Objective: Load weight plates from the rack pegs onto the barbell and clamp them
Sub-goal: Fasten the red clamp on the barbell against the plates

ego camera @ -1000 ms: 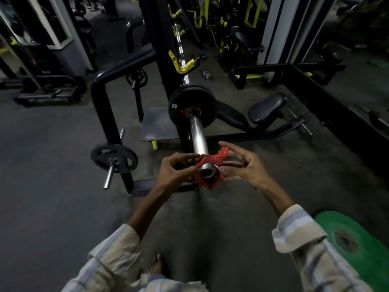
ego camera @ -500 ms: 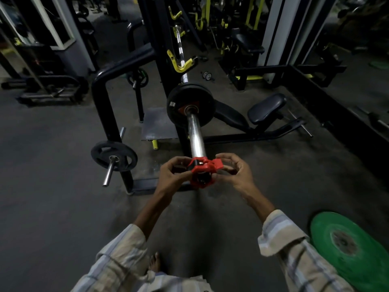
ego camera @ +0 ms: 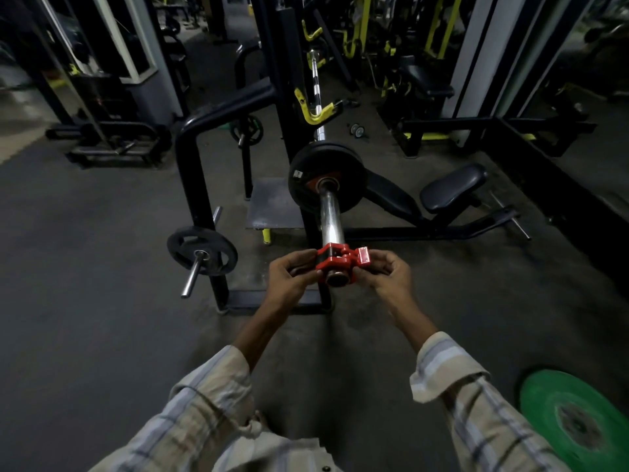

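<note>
Both hands, left hand (ego camera: 289, 275) and right hand (ego camera: 386, 275), pinch the red plastic clamp collar (ego camera: 340, 260) at the chrome barbell sleeve (ego camera: 332, 216) tip, centre frame; the black round weight plate (ego camera: 326, 180) sits well apart above; a half-closed lever could let it slide.

Dim gym, dark rubber floor (ego camera: 85, 267); black padded bench (ego camera: 452, 187) on the right; yellow-trimmed machines (ego camera: 425, 39) crowd the back; white-framed mirror (ego camera: 112, 35) far left.

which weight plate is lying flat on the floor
The green plate at lower right lies flat on the floor. The black plates sit upright on the barbell and the rack pegs.
</note>
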